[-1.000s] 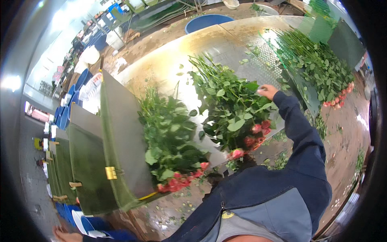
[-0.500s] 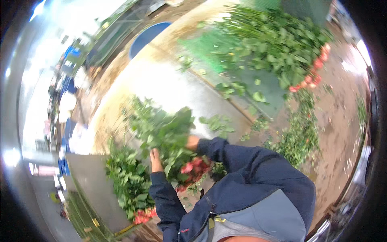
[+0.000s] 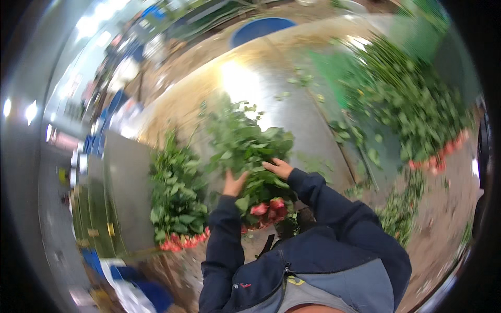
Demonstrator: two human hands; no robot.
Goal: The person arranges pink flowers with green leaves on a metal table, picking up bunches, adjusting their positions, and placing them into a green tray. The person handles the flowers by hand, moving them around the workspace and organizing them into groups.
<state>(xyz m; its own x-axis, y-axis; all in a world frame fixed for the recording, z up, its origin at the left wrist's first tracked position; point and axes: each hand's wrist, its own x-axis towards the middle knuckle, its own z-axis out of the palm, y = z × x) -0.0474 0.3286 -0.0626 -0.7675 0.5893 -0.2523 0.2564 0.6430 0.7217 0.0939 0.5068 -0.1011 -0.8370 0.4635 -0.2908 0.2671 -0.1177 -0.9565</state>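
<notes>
A bunch of pink-red roses point(image 3: 255, 148) lies on the metal table in front of me, its blooms toward my body and its leafy stems pointing away. My left hand point(image 3: 235, 183) rests against the bunch's left side, thumb and fingers spread, some fingertips hidden by leaves. From the right, my right hand point(image 3: 279, 168) touches the leaves with its fingers stretched out. Neither hand is closed around the stems. Left of this bunch, a second pile of roses point(image 3: 180, 195) lies with its blooms at the near edge.
A larger heap of roses point(image 3: 412, 99) lies on green sheeting at the far right. Loose leaves are scattered on the metal table point(image 3: 308, 130) and the floor point(image 3: 433, 224). Upright grey-green panels point(image 3: 125, 193) stand at the left. Behind the table is a round blue tub point(image 3: 263, 30).
My view has swung left. My right hand has come out from behind the foliage onto the bunch, and my left thumb now stands apart from the fingers. The bunch lies straighter.
</notes>
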